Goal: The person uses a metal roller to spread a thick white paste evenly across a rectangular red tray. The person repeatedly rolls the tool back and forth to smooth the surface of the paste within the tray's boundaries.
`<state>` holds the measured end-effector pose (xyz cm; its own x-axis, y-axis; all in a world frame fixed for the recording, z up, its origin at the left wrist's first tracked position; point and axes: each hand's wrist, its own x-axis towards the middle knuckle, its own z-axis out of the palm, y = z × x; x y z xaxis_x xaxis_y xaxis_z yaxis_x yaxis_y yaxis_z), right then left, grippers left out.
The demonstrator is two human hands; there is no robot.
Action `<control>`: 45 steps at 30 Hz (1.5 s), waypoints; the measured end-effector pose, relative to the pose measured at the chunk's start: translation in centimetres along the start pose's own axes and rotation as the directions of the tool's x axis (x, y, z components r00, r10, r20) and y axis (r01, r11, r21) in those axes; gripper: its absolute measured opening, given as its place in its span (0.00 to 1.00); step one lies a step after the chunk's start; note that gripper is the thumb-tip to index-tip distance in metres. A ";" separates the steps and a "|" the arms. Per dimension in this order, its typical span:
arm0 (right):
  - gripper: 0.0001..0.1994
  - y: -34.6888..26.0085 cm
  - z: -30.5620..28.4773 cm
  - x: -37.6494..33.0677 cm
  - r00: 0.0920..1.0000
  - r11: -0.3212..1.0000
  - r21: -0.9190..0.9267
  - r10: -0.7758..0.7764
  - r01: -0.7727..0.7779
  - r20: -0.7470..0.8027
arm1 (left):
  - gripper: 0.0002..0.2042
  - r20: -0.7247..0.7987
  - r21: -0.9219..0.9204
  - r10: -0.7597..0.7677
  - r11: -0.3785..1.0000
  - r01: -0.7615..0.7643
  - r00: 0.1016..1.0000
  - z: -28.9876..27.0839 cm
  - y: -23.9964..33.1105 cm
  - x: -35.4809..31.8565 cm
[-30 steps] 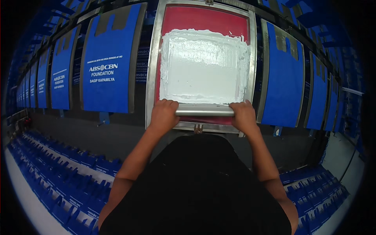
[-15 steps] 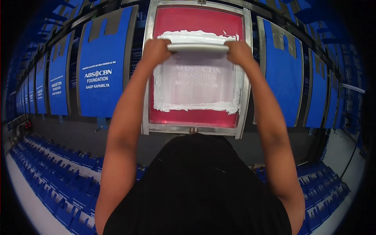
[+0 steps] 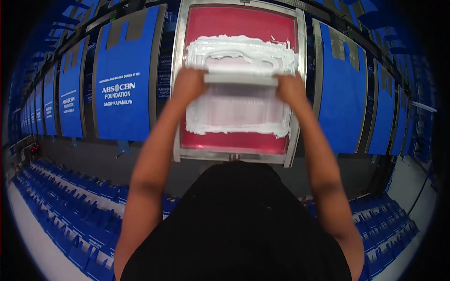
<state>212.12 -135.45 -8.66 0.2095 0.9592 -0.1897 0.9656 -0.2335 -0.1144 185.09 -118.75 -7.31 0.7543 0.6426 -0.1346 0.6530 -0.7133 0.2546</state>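
Observation:
Both my hands grip the ends of a pale squeegee [image 3: 241, 79], which lies crosswise on a screen-printing frame [image 3: 179, 47]. My left hand [image 3: 189, 86] is closed round its left end, and my right hand [image 3: 291, 89] round its right end; both are slightly blurred. The frame has silver metal sides and a red mesh [image 3: 239, 21]. Thick white ink [image 3: 234, 43] rings the whitish middle of the mesh, with a ragged bank of it beyond the squeegee. Faint pale lettering shows below the squeegee, smeared by motion.
Boards carrying flat blue bags stand in a row on both sides: a printed blue bag [image 3: 123, 61] at left, an unprinted blue bag [image 3: 342, 103] at right. Low down lie rows of blue bags [image 3: 70, 210]. A dark rail [image 3: 323, 14] runs behind the frame.
My hands have drawn the squeegee toward me, from the far part of the mesh to about its middle. White ink now shows beyond it. The view has shifted slightly.

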 end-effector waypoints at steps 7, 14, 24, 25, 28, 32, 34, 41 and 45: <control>0.18 -1.5 -6.1 -0.4 0.985 0.990 0.120 0.050 -0.071 0.167 | 0.16 -0.006 -0.057 -0.020 0.998 0.020 1.000 -3.4 -0.1 -0.9; 0.17 -3.8 0.6 -11.6 1.000 0.989 0.144 -0.009 0.008 0.010 | 0.18 -0.085 -0.147 0.066 0.986 -0.078 0.994 2.3 3.7 -11.7; 0.25 3.0 -6.3 10.1 0.992 0.996 0.080 -0.047 0.038 0.117 | 0.19 0.096 -0.069 -0.134 0.988 0.141 0.986 -5.9 -0.6 8.4; 0.26 3.2 -7.2 10.4 0.993 0.996 0.081 -0.051 0.042 0.104 | 0.20 -0.150 -0.054 -0.093 0.995 0.086 0.984 -6.4 -0.7 7.5; 0.27 3.1 -11.0 11.4 0.993 0.995 0.087 -0.063 0.055 0.096 | 0.24 -0.582 -0.041 -0.048 0.999 0.030 0.812 -7.1 0.3 3.0; 0.22 5.1 -9.5 14.1 0.987 0.978 0.206 -0.069 0.038 0.147 | 0.20 0.296 -0.422 -0.263 0.826 0.373 0.918 -4.1 5.4 -10.2; 0.26 8.0 -5.3 15.6 0.974 0.978 0.133 -0.176 0.158 0.140 | 0.23 0.678 -0.453 0.008 0.791 0.410 0.735 2.4 6.2 -17.1; 0.27 -0.8 -7.7 14.7 0.973 0.967 0.145 -0.220 0.208 0.070 | 0.22 0.661 -0.751 0.022 0.042 0.659 0.750 12.2 11.8 -24.7; 0.26 -1.3 -7.2 14.1 0.989 0.981 0.142 -0.139 0.131 0.046 | 0.20 0.587 -0.806 0.055 0.136 0.576 0.808 10.4 12.2 -24.6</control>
<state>214.96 -120.51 -4.18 0.0659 0.9740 -0.2166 0.9531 -0.1257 -0.2754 175.16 -146.16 -10.84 0.6846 0.3156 -0.6570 0.4694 0.4987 0.7287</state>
